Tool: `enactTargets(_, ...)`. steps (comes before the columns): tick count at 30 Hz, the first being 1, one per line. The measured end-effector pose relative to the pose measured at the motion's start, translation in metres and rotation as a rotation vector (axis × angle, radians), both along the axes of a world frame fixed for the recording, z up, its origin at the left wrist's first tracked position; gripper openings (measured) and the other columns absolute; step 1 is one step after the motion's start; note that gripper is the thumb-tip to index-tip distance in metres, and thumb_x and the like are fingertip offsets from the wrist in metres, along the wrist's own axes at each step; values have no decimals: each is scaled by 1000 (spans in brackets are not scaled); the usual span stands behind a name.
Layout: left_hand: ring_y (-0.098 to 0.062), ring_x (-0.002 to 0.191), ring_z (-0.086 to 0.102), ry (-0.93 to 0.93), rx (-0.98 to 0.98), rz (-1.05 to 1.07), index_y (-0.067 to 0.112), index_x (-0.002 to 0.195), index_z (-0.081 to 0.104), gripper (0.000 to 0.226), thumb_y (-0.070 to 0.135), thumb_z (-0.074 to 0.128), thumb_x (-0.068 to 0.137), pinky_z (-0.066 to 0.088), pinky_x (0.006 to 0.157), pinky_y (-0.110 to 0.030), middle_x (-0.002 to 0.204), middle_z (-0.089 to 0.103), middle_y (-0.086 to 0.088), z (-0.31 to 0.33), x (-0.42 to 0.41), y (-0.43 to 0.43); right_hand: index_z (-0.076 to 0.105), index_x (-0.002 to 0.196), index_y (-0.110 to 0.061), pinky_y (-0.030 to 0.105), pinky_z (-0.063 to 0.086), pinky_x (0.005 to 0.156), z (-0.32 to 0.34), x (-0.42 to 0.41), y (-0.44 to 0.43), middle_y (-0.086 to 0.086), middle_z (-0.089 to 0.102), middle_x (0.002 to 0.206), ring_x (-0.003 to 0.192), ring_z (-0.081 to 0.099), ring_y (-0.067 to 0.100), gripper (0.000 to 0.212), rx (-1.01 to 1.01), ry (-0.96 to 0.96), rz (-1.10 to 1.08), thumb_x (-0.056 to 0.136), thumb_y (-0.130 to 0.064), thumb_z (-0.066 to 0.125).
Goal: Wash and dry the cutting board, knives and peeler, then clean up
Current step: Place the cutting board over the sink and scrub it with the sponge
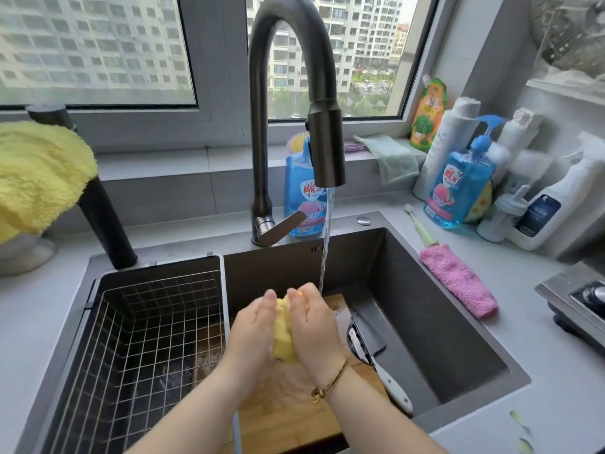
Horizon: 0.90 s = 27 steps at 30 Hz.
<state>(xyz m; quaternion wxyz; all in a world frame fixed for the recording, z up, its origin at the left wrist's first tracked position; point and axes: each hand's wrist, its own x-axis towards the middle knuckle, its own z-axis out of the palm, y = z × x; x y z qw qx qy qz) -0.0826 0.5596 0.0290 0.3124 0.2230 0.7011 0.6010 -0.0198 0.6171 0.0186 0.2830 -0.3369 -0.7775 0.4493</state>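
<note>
Your left hand (253, 326) and right hand (316, 326) are pressed together over the sink (442, 306). The grip of each is clamped on the same yellow cloth (283, 342), which is bunched between your palms with its lower end sticking out below them. The tap (262, 126) is running, and its stream (327, 231) falls just past the fingertips of your right hand.

The cutting board (288, 411) lies in the sink right under your hands, wet, with its near end reaching toward you. A knife (391, 385) with a dark broad blade and a white handle rests along the board's right edge, handle pointing toward you. A small black-and-white utensil (355, 342) lies against the blade; you cannot tell from here whether it is the peeler.

A wire basket (147, 322) fills the left part of the sink. On the worktop (556, 404) to the right, a pink cloth (458, 280) lies near the sink's rim, with a blue soap bottle (458, 188) and other bottles behind it. A fluffy yellow towel (39, 172) hangs at the far left.
</note>
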Motion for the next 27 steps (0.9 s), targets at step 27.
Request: enactTargets(27, -13, 57, 49, -96, 0, 74, 12, 66, 50, 39, 27, 33, 99, 42, 51, -24, 62, 51, -3, 0, -12, 4, 33, 66, -29, 14, 32, 47, 11, -2, -2, -9, 36, 55, 51, 45, 1, 32, 81, 33, 105, 97, -24, 35)
